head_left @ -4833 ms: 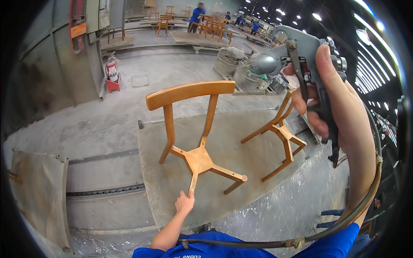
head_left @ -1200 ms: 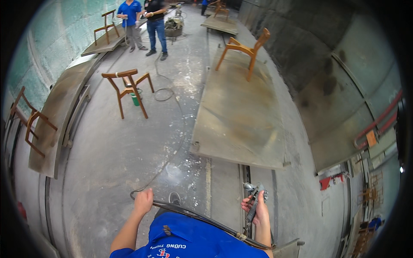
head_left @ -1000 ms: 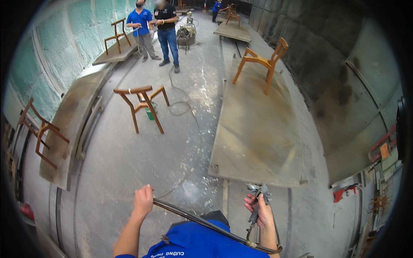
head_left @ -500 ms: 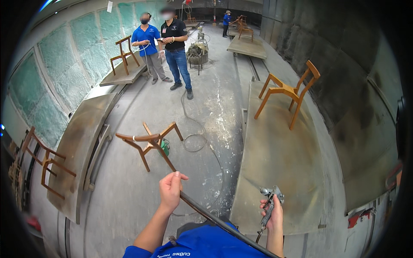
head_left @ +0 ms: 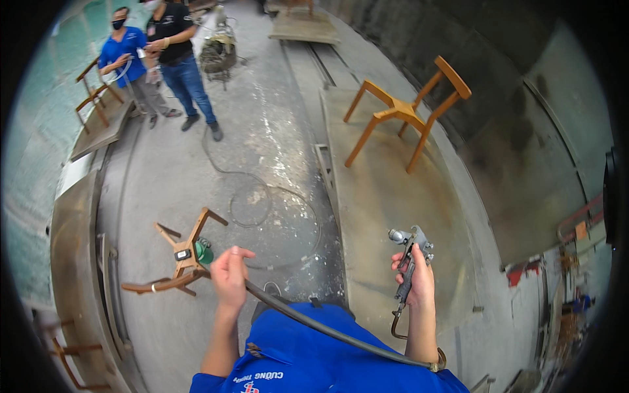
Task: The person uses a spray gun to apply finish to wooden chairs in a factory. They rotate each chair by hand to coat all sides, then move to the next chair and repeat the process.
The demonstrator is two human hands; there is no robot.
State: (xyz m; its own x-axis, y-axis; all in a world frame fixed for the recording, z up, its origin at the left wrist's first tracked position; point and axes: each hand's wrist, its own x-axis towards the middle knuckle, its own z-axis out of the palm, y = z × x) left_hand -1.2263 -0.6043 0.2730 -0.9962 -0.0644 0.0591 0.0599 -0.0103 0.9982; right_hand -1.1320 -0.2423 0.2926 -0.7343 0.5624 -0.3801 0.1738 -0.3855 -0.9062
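Note:
My left hand (head_left: 230, 274) is closed round a dark hose (head_left: 308, 319), which runs across my front toward my right forearm. In my right hand (head_left: 419, 278) is a metal spray gun (head_left: 411, 252), gripped by its handle, with its nozzle pointing left and a fitting curving from its base. Just left of my left hand is a brown wooden chair frame (head_left: 191, 262) without a seat, bearing a small dark object (head_left: 183, 255). A green container (head_left: 204, 251) shows partly behind it. Beyond the spray gun, a lighter wooden chair frame (head_left: 405, 112) stands on a low platform (head_left: 393, 209).
Two people, one in a blue shirt (head_left: 121, 49) and one in a black shirt (head_left: 173, 29), stand at the far left beside another chair (head_left: 95, 95). A hose (head_left: 262, 180) loops over the floor. Another platform (head_left: 72, 229) runs along the left. A dark wall (head_left: 485, 131) rises at right.
My view has swung right and downward, so the chairs and people sit farther left. The spray gun is raised slightly. Both hands keep their hold.

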